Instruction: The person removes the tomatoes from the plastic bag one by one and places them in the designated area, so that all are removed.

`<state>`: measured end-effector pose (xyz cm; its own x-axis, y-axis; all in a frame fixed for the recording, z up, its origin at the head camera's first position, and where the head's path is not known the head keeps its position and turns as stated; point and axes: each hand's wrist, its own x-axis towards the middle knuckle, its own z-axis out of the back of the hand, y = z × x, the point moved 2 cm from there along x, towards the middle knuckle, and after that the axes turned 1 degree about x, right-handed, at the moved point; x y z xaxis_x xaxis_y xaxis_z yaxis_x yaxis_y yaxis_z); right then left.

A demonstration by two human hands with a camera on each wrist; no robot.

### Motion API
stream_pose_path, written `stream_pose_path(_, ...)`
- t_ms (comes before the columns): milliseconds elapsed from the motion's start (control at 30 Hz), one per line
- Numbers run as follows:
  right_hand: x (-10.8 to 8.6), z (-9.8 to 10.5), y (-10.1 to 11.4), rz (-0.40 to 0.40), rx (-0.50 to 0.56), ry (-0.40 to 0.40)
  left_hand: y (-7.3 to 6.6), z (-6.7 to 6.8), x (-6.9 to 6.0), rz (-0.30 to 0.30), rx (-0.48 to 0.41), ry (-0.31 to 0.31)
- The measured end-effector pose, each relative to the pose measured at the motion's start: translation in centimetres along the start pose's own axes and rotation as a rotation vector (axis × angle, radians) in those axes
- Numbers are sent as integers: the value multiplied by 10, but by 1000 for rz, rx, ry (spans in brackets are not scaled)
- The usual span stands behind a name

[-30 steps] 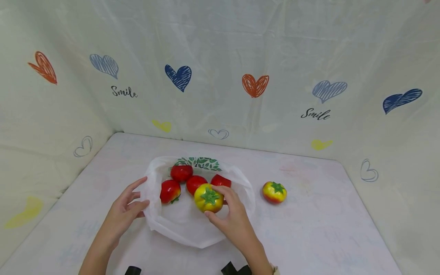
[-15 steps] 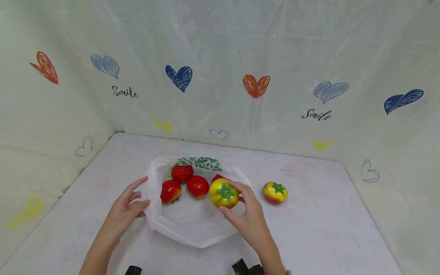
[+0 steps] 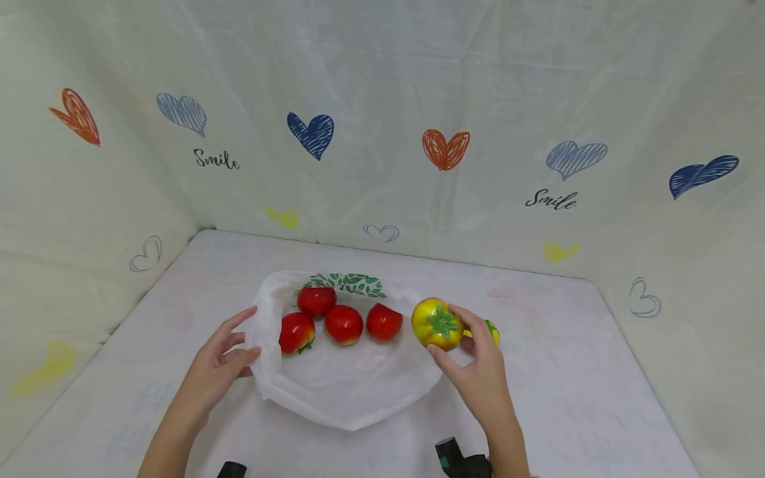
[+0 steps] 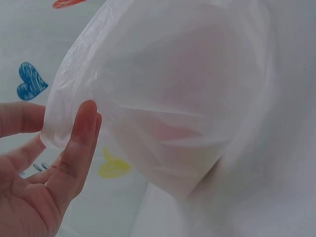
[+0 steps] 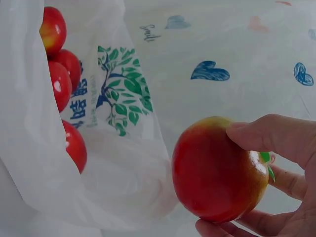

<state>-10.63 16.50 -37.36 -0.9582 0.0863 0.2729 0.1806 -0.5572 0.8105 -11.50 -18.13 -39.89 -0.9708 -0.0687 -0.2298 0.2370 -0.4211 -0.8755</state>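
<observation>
- Holding a fruit is the right hand, thumb on one side and fingers curled round the other, so yeah, a proper grip.
- That fruit's just off the bag's right side, overlapping the rim from up at head level. Couldn't tell you if the two actually touch. Yellow around a green leafy top up there, but the right wrist view gets a mostly red side.
- The left hand has the bag by its left edge, pinched between thumb and fingers.
- Bag's white, thin plastic, mouth wide open toward the person. Green leaf print at the back, plus some dark blue lettering I can make out beside it in the right wrist view.
- Inside I count four red fruits, loosely bunched toward the back, the left one showing a bit of yellow and green.
- One more yellow fruit sits on the table to the right of the bag, mostly hidden behind the right hand and what it's gripping.
- Behind the table hangs a pale sheet with hearts in blue, orange and yellow, and "Smile" written on it twice.
</observation>
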Motion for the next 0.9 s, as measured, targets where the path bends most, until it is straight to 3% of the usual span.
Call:
stream_pose_path(167,3,12,-13,-16,-7,-45,0,0,0,-1,-3,1)
stream_pose_path(267,4,18,-19,-26,1,-70,36,-3,22,-17,-1,-28)
stream_pose_path(400,5,26,-25,-46,3,-103,56,-3,35,-29,-13,-30)
stream_pose_path(500,6,31,-29,-61,-6,-131,34,-2,20,-34,-14,-23)
stream_pose_path(733,7,41,-38,-75,-46,-196,13,0,8,-13,-13,-6)
stream_pose_path(900,7,46,-44,-155,-118,-203,5,0,2,11,-5,6)
